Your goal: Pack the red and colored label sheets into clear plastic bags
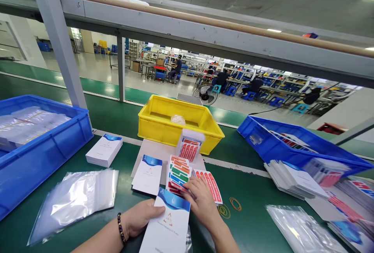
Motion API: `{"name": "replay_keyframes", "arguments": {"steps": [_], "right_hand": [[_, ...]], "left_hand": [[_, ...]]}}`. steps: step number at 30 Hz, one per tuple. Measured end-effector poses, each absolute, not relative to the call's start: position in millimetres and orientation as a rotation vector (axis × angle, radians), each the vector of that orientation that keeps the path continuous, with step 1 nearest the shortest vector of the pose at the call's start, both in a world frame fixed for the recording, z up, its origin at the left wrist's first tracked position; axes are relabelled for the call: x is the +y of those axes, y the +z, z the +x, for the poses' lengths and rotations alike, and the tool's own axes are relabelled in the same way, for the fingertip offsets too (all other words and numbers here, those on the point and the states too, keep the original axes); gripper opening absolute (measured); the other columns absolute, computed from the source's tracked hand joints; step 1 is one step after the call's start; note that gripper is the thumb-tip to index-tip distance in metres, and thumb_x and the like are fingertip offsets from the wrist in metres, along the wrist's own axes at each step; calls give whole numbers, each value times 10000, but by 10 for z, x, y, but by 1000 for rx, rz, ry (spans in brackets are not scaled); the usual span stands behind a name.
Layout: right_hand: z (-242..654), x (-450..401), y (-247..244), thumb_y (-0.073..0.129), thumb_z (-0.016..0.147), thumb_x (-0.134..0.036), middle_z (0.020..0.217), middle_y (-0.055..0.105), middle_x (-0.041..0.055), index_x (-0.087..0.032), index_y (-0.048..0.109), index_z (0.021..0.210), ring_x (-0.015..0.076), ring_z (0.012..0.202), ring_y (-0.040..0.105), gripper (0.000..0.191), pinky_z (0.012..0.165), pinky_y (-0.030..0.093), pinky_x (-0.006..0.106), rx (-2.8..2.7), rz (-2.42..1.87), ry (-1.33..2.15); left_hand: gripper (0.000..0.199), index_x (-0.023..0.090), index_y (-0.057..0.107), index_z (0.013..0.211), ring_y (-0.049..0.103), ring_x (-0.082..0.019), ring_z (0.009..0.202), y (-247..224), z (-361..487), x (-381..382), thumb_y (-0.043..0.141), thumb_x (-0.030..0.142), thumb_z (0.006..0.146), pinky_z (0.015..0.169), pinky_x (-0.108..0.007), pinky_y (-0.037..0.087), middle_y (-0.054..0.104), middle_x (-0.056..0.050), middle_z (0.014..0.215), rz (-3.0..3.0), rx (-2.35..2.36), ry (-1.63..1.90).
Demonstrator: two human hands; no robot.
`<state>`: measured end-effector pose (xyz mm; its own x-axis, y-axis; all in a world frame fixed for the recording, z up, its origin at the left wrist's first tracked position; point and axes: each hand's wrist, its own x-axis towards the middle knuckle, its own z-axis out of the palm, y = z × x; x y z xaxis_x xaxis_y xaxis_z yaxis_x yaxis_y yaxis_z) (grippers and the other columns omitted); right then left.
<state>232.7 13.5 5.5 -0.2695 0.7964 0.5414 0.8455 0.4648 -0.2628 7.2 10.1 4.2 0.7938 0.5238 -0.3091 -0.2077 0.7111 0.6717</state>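
Observation:
My left hand (142, 217) grips a white instruction booklet (168, 222) with a blue top by its left edge, thumb on the cover. A bit of clear plastic shows beside the booklet's lower right edge. My right hand (201, 196) bends its fingers over the lower right edge of the coloured sticker sheets (179, 171), pinching at the top ones; the fingertips are partly hidden. Under that hand lies a red-and-white sticker sheet (210, 186). Left of the stickers sits a small stack of matching booklets (148, 173). Behind them, more red sticker sheets (189, 148) stand in a bundle.
A yellow bin (157, 130) stands at the back, between a blue bin (73, 136) and a tilted blue bin (248, 132). Clear plastic bags (78, 194) and a booklet stack (104, 150) lie left. Rubber bands (235, 204), booklets (295, 179) and more bags (300, 225) lie right.

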Motion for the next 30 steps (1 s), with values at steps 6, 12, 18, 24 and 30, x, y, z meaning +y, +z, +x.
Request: {"name": "replay_keyframes", "arguments": {"steps": [6, 12, 18, 24, 30], "right_hand": [[2216, -29, 388, 470, 797, -47, 807, 551, 47, -193, 558, 1014, 165, 764, 521, 277, 727, 418, 364, -1986, -997, -191], [1954, -260, 584, 479, 833, -243, 757, 554, 54, -162, 583, 912, 170, 712, 504, 153, 662, 404, 340, -2327, -794, 191], [2400, -119, 401, 379, 904, -234, 741, 590, 49, -164, 586, 785, 152, 705, 533, 249, 642, 394, 282, -1992, -1258, 84], [2709, 61, 131, 550, 798, -412, 631, 548, 50, -167, 530, 607, 188, 603, 495, 312, 562, 322, 298, -1865, -1967, -376], [2610, 87, 123, 584, 757, -345, 613, 542, 58, -164, 512, 575, 194, 579, 508, 266, 549, 317, 297, -1929, -2096, -567]], "left_hand": [[390, 35, 657, 919, 627, -264, 882, 23, 150, 115, 641, 380, 738, 909, -403, 403, 657, -188, 961, 508, 524, 548], [458, 42, 602, 1049, 593, -263, 989, 67, 201, 156, 467, 433, 852, 936, -389, 387, 632, -178, 1045, 386, 392, 593], [314, 12, 601, 973, 649, -259, 839, 80, 157, 137, 606, 263, 785, 867, -390, 440, 667, -186, 921, 429, 642, 534], [403, 30, 553, 1008, 648, -277, 853, 203, 153, 129, 679, 286, 724, 833, -391, 466, 663, -183, 946, 407, 666, 511], [417, 33, 542, 1017, 648, -274, 859, 197, 150, 140, 682, 294, 724, 829, -381, 477, 662, -185, 951, 425, 687, 479]]}}
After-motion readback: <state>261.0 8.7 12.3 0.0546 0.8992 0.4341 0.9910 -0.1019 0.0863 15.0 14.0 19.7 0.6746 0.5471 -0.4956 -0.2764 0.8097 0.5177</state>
